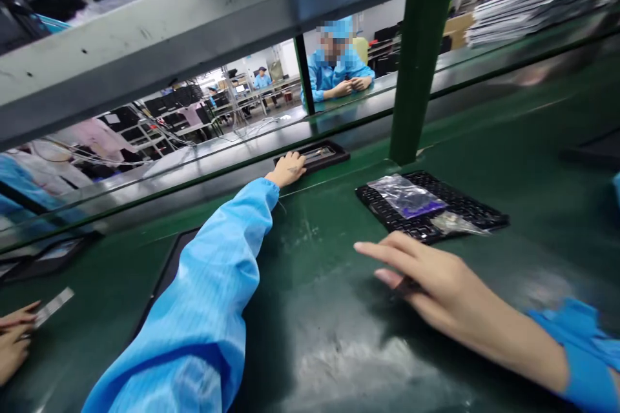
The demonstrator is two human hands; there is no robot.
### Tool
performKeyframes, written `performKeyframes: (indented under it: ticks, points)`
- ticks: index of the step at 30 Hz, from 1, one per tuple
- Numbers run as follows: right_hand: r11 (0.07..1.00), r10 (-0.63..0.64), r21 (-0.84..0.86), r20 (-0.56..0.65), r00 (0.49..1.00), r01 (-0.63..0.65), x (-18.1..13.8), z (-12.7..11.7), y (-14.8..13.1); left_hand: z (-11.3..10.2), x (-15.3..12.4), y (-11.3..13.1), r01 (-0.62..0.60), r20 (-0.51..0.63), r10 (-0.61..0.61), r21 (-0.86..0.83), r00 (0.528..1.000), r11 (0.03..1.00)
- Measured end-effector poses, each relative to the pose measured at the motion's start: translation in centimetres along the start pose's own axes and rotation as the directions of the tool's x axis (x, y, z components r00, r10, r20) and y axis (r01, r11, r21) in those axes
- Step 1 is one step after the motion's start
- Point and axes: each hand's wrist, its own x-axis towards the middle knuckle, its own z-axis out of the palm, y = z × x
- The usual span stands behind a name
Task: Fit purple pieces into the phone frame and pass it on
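- Left hand (289,169): positioned at the upper centre of the frame, at the end of an extended blue sleeve (217,264). It rests on the left end of a black tray (341,156). The fingers are bent over the tray edge; whether they grip it cannot be told.
- Black tray: located at the upper centre, along the rear edge of the counter (314,310). It contains light, slender items, too small to identify.
- Right hand (438,274): positioned right of centre, above the counter, fingers pointing left. The gap between index finger and thumb is narrow. A small dark patch shows near the thumb; whether it is a held part cannot be told.
- Keyboard (472,206): black, lying flat and angled on the counter at the right of centre, just beyond the right hand.
- Clear bag (407,195): purple along its lower edge, lying on the left portion of the keyboard. A smaller clear packet (455,224) lies at the keyboard's near edge.
- Black panel (173,263): left of centre, partly hidden by the extended sleeve.
- Green post (423,58): vertical, upper right of centre, footed just behind the keyboard.
- Co-worker's hands (14,342): lower left edge, at a pale strip (54,307).
- Seated person (334,74): upper centre, beyond the counter, in blue clothing, hands together.
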Motion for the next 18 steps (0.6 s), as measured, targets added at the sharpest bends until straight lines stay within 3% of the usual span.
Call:
performKeyframes:
  ticks: [3, 7, 13, 18]
  points:
    - [1.000, -0.011, 0.025, 0.094, 0.996, 0.009, 0.4, 1.6, 0.9, 1.2, -1.3, -4.2, -0.030, 0.126, 0.024, 0.047, 0.992, 0.998]
    - [0.999, 0.041, 0.026, 0.065, 0.997, -0.043, 0.4, 2.0, 2.4, 1.6, -2.4, -7.0, -0.102, 0.212, 0.085, 0.075, 0.974, 0.992]
    - [0.996, 0.081, -0.028, 0.018, 0.997, -0.081, 1.1, 1.7, 3.4, 1.4, -3.6, -7.5, -0.138, 0.189, 0.101, 0.196, 0.977, 0.971]
    - [0.987, 0.156, -0.040, -0.013, 0.988, -0.156, 1.6, 1.4, 4.1, -1.1, -7.2, -6.4, -0.236, 0.198, 0.193, 0.222, 0.961, 0.946]
